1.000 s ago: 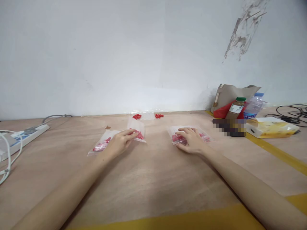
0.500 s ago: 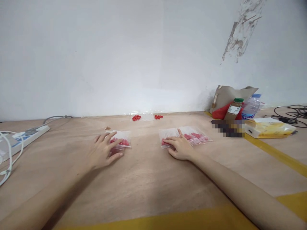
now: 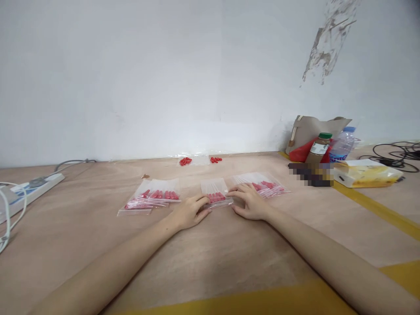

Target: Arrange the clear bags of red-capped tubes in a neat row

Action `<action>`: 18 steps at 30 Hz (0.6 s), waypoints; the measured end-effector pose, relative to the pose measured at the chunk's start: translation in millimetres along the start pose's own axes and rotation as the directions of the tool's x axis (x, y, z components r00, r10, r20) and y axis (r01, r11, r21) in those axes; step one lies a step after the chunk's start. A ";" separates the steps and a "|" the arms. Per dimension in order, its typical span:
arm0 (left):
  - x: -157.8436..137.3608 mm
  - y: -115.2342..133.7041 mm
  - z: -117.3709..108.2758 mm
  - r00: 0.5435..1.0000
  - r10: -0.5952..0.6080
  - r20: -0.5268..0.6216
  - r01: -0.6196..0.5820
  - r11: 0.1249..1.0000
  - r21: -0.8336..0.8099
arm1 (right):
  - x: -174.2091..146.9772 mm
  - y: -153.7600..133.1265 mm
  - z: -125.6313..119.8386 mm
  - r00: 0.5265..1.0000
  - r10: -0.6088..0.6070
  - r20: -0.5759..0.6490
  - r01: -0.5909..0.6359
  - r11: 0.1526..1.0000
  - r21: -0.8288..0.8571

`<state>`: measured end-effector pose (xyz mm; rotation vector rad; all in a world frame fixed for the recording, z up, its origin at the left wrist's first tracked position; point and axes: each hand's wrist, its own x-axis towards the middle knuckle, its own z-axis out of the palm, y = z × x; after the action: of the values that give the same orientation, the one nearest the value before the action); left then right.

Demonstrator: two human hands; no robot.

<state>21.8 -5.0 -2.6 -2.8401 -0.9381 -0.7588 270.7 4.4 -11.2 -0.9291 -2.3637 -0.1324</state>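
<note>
The left hand (image 3: 190, 212) has its grip loosely curled, fingers and thumb at the left edge of a flat, clear plastic bag with a row of red, elongated pieces inside (image 3: 215, 197); whether it pinches that edge, I cannot tell. The right hand (image 3: 251, 203) is half open, thumb apart from the bent fingers, with its fingertips at the same bag's right edge and no firm hold visible. This bag lies flat on the brown, wood-toned surface (image 3: 197, 253), directly between the hands. As far as shows, several bags are already laid out overlapping: one fanned group of clear bags with red pieces (image 3: 160, 194) to the left, another fanned group (image 3: 267, 187) to the right, partly hidden by the right hand. The middle bag lies apart from the left group, not yet joined to either fan by the look of it. Near the wall, two small clusters of bright red pieces (image 3: 185, 161) sit at a clear film (image 3: 199, 160). A white power strip (image 3: 49, 183) lies far left; a green-capped bottle (image 3: 319, 148) and a white-and-yellow soft pack (image 3: 367, 175) stand well to the right, away from the hands.
</note>
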 end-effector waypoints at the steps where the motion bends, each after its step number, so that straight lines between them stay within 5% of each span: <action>1: -0.2 -1.7 2.1 1.000 0.000 -0.012 0.000 1.000 -0.015 | -1.0 2.2 -1.4 1.000 -0.029 -0.005 0.029 0.999 -0.024; 9: -3.6 -4.8 6.8 0.999 -0.025 -0.028 0.024 0.998 -0.052 | 5.1 4.9 9.7 0.961 -0.267 -0.066 0.236 0.923 -0.303; 14: -6.0 -6.0 8.0 0.998 -0.025 -0.065 0.027 0.999 0.026 | 6.5 3.8 17.9 0.967 -0.212 -0.141 0.172 0.953 -0.251; 18: -7.8 -10.6 10.9 0.981 0.104 -0.163 -0.073 0.979 0.191 | 4.8 4.2 21.4 0.982 -0.091 -0.167 0.073 0.991 -0.113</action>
<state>15.1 1.6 -16.8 -2.5900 -0.8054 -0.8448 260.2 16.7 -26.5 -0.8339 -2.2525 -0.3597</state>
